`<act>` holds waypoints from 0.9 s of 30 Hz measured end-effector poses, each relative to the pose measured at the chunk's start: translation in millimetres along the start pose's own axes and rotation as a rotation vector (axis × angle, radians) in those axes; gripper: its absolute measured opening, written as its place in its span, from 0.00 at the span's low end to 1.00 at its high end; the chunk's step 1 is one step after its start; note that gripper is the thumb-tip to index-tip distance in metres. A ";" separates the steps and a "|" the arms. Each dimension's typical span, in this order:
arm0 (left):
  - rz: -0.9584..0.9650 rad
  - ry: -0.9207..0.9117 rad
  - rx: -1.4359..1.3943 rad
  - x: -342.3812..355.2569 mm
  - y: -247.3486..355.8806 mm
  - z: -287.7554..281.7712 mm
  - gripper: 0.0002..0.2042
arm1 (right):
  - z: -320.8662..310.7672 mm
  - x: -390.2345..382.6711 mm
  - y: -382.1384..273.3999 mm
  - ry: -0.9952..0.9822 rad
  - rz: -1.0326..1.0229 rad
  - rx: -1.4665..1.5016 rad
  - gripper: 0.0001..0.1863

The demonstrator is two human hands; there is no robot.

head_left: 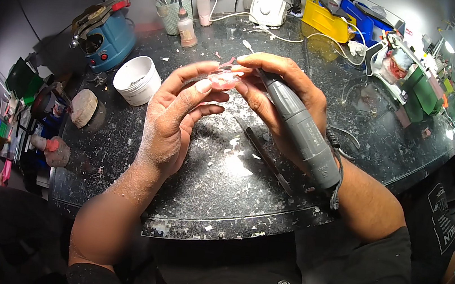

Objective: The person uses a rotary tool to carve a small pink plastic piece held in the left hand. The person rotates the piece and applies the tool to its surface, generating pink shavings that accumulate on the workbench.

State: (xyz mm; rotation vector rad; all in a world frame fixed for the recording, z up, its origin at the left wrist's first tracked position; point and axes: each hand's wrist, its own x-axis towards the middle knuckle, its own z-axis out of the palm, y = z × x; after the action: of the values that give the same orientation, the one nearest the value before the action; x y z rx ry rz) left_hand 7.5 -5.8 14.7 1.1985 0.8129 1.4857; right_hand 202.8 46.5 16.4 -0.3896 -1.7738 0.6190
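Observation:
Over the middle of the bench, my left hand point(169, 115), dusted with pale powder, pinches a pink denture piece point(225, 81) between thumb and fingers. My right hand point(313, 98) wraps round a thick grey rotary handpiece point(307, 137), its cord hanging by my wrist. The thumb and fingertips of that hand also reach the denture's right side. A thin pale tip point(247, 45) shows beyond my right fingers; whether it belongs to the handpiece I cannot tell. Below my hands a dark, slim metal tool point(264, 155) lies slanted on the bench.
Shavings litter the black speckled bench point(198, 195). At left stand a white tub point(139, 97), plaster models point(84, 108) and a blue machine point(112, 42). Bottles point(186, 32), a white control box point(268, 12) and a yellow bin point(324, 22) line the back. Other people show at both sides.

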 end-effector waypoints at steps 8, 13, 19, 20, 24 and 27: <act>-0.017 0.006 -0.008 1.1 -3.5 -3.5 0.17 | 0.5 0.7 3.5 0.035 0.031 0.026 0.21; 0.009 0.022 -0.054 1.7 -3.6 -1.9 0.14 | -0.8 1.5 0.2 0.043 0.042 0.021 0.21; 0.106 0.019 0.031 -2.4 -3.7 2.8 0.24 | 4.0 -0.8 0.9 -0.057 -0.004 0.113 0.21; 0.112 0.008 0.040 -2.2 -3.3 4.6 0.25 | 4.3 -1.2 1.9 -0.064 -0.024 0.089 0.21; 0.142 -0.048 0.022 -1.7 -3.0 8.0 0.28 | 2.1 -1.0 0.3 -0.060 0.011 0.081 0.21; 0.137 -0.108 -0.024 0.9 -3.2 -2.4 0.26 | 1.9 0.2 -6.9 -0.031 0.064 -0.017 0.21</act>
State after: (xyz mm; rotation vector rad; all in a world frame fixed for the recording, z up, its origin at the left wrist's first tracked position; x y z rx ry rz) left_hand 6.1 -3.9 11.4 1.3263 0.6501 1.5223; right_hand 201.3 40.6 20.2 -0.4520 -1.8029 0.6578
